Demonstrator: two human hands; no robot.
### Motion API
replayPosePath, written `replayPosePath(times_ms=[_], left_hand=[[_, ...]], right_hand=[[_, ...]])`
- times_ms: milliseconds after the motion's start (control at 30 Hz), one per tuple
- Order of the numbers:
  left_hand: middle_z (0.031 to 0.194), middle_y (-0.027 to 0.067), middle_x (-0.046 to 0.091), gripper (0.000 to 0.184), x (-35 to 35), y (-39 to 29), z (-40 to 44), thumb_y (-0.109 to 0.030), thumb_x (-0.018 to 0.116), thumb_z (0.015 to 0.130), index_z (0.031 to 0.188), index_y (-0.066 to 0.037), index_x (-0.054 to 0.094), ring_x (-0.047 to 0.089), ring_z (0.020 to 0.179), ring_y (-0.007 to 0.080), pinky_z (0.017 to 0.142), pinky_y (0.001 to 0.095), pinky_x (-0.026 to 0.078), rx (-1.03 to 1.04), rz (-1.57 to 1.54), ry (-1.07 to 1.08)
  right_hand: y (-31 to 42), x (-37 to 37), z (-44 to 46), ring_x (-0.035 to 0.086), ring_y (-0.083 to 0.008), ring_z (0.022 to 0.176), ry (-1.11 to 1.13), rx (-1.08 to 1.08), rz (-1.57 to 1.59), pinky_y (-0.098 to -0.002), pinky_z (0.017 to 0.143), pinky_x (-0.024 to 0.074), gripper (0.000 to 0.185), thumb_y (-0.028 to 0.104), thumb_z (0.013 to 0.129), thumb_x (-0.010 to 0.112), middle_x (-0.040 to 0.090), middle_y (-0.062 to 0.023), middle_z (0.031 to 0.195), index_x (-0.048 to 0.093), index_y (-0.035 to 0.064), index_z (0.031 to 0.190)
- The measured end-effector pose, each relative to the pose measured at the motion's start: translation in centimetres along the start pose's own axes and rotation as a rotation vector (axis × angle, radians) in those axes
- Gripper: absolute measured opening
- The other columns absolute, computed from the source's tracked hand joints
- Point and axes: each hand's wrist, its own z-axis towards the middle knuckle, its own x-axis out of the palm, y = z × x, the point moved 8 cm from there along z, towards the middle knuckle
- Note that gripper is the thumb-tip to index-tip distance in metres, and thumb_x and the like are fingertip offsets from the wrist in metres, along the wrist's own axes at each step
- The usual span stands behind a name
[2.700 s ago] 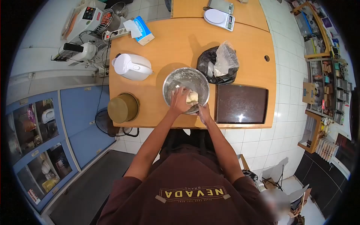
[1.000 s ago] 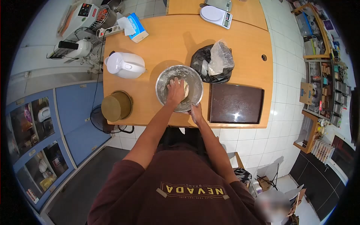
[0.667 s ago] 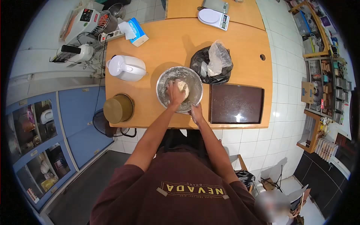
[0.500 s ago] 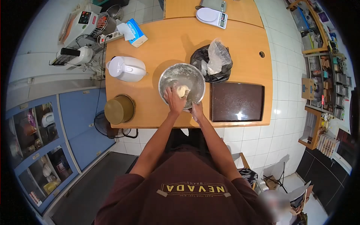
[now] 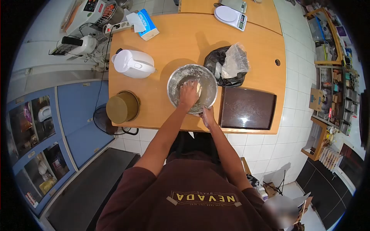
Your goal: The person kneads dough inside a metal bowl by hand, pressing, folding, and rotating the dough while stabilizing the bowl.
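Note:
A metal mixing bowl [image 5: 175, 77], its inner wall dusted with white flour, sits near the front edge of the table. Inside it, my left hand [image 5: 189, 93] curls over a pale lump of dough [image 5: 199, 89], covering most of it. My right hand [image 5: 208, 116] grips the near right rim of the bowl, with the thumb inside the edge and the other fingers mostly hidden beneath. Some white flour clings to the right hand.
Right of the bowl lies a dark baking tray [image 5: 248, 107], with a black plastic bag [image 5: 233, 79] behind it. At left stand a white electric kettle [image 5: 135, 63] and a brown lidded container [image 5: 122, 107]. Farther back are a tissue pack [image 5: 147, 27] and a kitchen scale [image 5: 230, 17].
My left hand has moved over the dough, pressing down so less of it shows. My right hand still holds the rim. The whole view has shifted and turned slightly.

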Motion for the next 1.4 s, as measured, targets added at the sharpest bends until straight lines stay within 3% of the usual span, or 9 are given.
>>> replayPosePath(times_ms=[367,467,567,700,800,900,1100,1200,1400], left_hand=[[0.121,0.0144,0.058,0.051,0.1,1.2,1.8,-0.021,0.076,0.08,0.127,-0.011,0.059,0.057,0.113,0.0373,0.095,0.0526,0.046,-0.247,-0.25,-0.11],[0.118,0.0151,0.059,0.04,-1.4,2.8,-0.5,-0.013,0.078,0.081,0.118,-0.007,0.065,0.056,0.112,0.0352,0.098,0.0469,0.045,-0.314,-0.694,-0.441],[0.118,0.0145,0.059,0.044,-3.4,3.3,-3.1,-0.005,0.08,0.078,0.12,-0.006,0.066,0.055,0.116,0.0344,0.099,0.0456,0.045,-0.471,-0.735,-0.568],[0.12,0.0184,0.051,0.047,-5.1,2.9,-3.7,-0.015,0.084,0.077,0.12,-0.005,0.066,0.054,0.113,0.0372,0.097,0.0464,0.046,-0.299,-0.613,-0.431],[0.121,0.0207,0.047,0.067,-5.9,1.2,-3.2,-0.028,0.087,0.074,0.129,-0.005,0.058,0.05,0.117,0.0415,0.099,0.0512,0.043,-0.148,-0.292,-0.037],[0.128,0.024,0.045,0.076,-5.0,0.7,-2.8,-0.031,0.087,0.074,0.133,-0.001,0.051,0.049,0.12,0.0442,0.097,0.0509,0.046,-0.032,-0.337,-0.002],[0.138,0.0306,0.043,0.066,-0.9,1.4,-2.6,-0.028,0.078,0.083,0.134,0.001,0.048,0.046,0.127,0.0459,0.1,0.0517,0.044,0.026,-0.65,-0.019],[0.134,0.028,0.046,0.059,0.2,1.1,-2.9,-0.023,0.072,0.087,0.136,0.001,0.048,0.047,0.125,0.0451,0.101,0.0548,0.042,0.045,-0.276,-0.127],[0.128,0.0265,0.051,0.051,-0.1,0.5,0.2,-0.021,0.064,0.092,0.137,-0.002,0.051,0.05,0.119,0.0444,0.101,0.0542,0.041,-0.03,-0.121,-0.156]], right_hand=[[-1.2,-1.0,1.0,0.067,-0.0232,0.096,-0.042,-0.016,-0.073,-0.0379,0.079,0.0597,0.028,0.009,0.104,0.044,0.064,-0.0116,0.113,0.052,0.0035,0.131],[-0.2,-0.9,0.0,0.067,-0.025,0.099,-0.064,-0.02,-0.148,-0.041,0.08,0.0604,0.029,0.009,0.104,0.044,0.063,-0.0125,0.116,0.051,0.0023,0.131],[-0.2,-0.9,0.3,0.067,-0.0271,0.103,-0.035,-0.047,-0.085,-0.0464,0.081,0.0618,0.028,0.012,0.104,0.046,0.063,-0.0133,0.119,0.051,0.0019,0.13],[0.2,-0.3,-0.3,0.068,-0.0278,0.1,-0.021,-0.009,0.023,-0.0444,0.078,0.0637,0.032,0.008,0.104,0.044,0.062,-0.0149,0.12,0.047,0.0024,0.135],[0.2,0.0,-0.1,0.069,-0.0273,0.098,-0.027,0.005,0.048,-0.0429,0.075,0.0646,0.034,0.006,0.104,0.043,0.062,-0.0153,0.121,0.045,0.0034,0.137],[-0.4,-0.6,0.4,0.07,-0.0267,0.098,0.011,0.0,0.014,-0.0415,0.073,0.0648,0.033,0.006,0.104,0.044,0.062,-0.0155,0.121,0.045,0.004,0.137],[-0.4,-0.8,0.4,0.069,-0.0241,0.096,-0.038,0.019,-0.026,-0.0385,0.072,0.0634,0.028,0.006,0.103,0.046,0.064,-0.0147,0.115,0.051,0.0011,0.13],[-1.0,-1.0,0.8,0.071,-0.0249,0.089,-0.023,-0.019,-0.039,-0.0378,0.07,0.0626,0.026,0.009,0.104,0.045,0.066,-0.0137,0.111,0.053,0.0016,0.127],[-3.9,-2.7,2.2,0.072,-0.0289,0.094,-0.07,-0.136,-0.179,-0.041,0.075,0.0631,0.028,0.011,0.104,0.045,0.066,-0.0149,0.114,0.052,0.0002,0.129]])
